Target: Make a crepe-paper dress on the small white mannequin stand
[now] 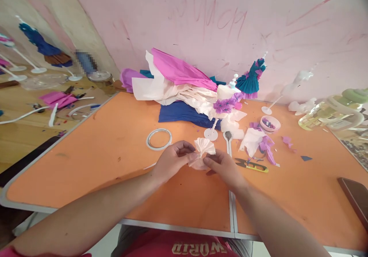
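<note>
Between my two hands is a white pleated piece of crepe paper (204, 146), gathered at its middle and fanned out above and below. My left hand (175, 159) pinches it from the left with thumb and fingers. From the right, my right hand (220, 166) grips its edge, fingers curled. Just behind stands a small mannequin (228, 92) on a white stand, dressed in white paper with purple paper flowers (225, 104). Yellow-handled thread snips (253, 166) lie to the right of my right hand.
A tape roll (159, 139) lies left of my hands. Crepe paper sheets (184, 71) pile against the wall. Rightward are paper scraps (253, 140), a small bowl (270, 123), a teal-dressed mannequin (250, 79), a bare white mannequin (296, 82), a bottle (330, 111) and a phone-like dark object (355, 199).
</note>
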`<state>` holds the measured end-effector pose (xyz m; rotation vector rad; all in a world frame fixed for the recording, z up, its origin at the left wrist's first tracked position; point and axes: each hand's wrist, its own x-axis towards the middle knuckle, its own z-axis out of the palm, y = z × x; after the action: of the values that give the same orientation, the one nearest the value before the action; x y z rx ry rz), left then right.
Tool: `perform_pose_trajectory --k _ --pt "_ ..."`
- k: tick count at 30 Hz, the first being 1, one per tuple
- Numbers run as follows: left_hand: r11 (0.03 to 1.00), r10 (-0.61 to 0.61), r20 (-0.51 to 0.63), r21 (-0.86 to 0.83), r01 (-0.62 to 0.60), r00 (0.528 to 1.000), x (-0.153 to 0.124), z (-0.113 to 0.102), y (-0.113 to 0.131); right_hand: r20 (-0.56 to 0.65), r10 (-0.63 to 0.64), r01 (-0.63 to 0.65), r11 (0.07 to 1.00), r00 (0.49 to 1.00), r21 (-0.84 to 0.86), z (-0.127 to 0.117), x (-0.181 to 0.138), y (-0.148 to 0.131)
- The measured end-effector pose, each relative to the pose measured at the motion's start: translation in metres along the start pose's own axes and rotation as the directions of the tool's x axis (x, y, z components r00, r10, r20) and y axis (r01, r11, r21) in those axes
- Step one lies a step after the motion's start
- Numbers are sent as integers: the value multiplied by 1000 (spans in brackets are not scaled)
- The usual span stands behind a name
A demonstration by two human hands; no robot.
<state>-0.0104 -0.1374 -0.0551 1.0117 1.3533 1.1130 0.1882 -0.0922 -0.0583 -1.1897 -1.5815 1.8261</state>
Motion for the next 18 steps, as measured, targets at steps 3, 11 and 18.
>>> perform_pose_trajectory --k 3,11,18 --pt "999 -2 13 42 1 1000 2 -5 1 44 -18 21 998 999 -63 -9 2 -1" --pt "992 -126 267 61 114 955 5 -4 -2 35 -86 92 962 996 -259 -10 3 4" --pt "980 -88 227 196 43 970 3 -6 2 -233 -389 294 887 891 -357 -21 3 0"
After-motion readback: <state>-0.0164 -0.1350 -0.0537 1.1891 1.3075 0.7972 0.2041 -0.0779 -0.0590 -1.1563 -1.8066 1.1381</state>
